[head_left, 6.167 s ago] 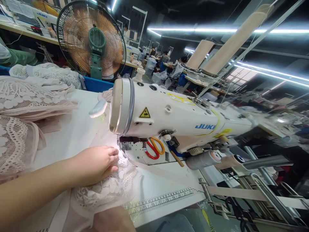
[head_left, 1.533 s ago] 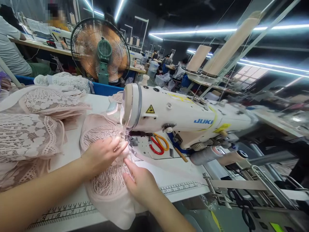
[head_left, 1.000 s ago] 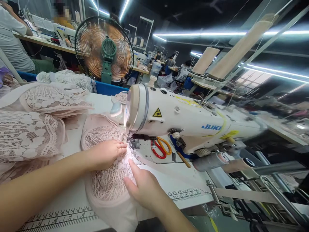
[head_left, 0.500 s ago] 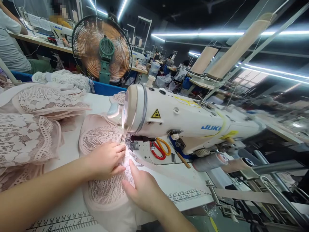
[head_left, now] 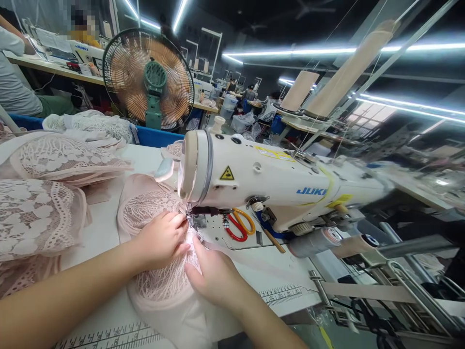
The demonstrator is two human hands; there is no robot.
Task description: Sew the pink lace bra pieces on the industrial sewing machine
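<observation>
left hand (head_left: 162, 240): lay palm-down on the pink lace piece (head_left: 156, 271), fingers curled and pressing the fabric flat just left of the needle area; not closed around anything.
right hand (head_left: 214, 276): rested on the near-right edge of the same lace, fingers extended toward the needle, thumb beside the left hand's fingertips; flat, pressing, no grip seen.
lace piece: spread on the white table (head_left: 105, 228), its far-right edge tucked under the head of the sewing machine (head_left: 261, 179), near edge hanging over the table front.
presser foot (head_left: 192, 222): sat right at the fabric edge between both hands; needle itself too small to tell.
scissors (head_left: 238, 225): red and orange handles, lay on the machine bed, right of the hands, under the arm.
table ruler (head_left: 279, 293): printed along the near edge, right of the right wrist.
lace stack (head_left: 39, 213): piled at the left, well apart from the hands.
fan (head_left: 148, 80): stood at the far left behind the table.
thread cones (head_left: 301, 89): far right, above the machine.
</observation>
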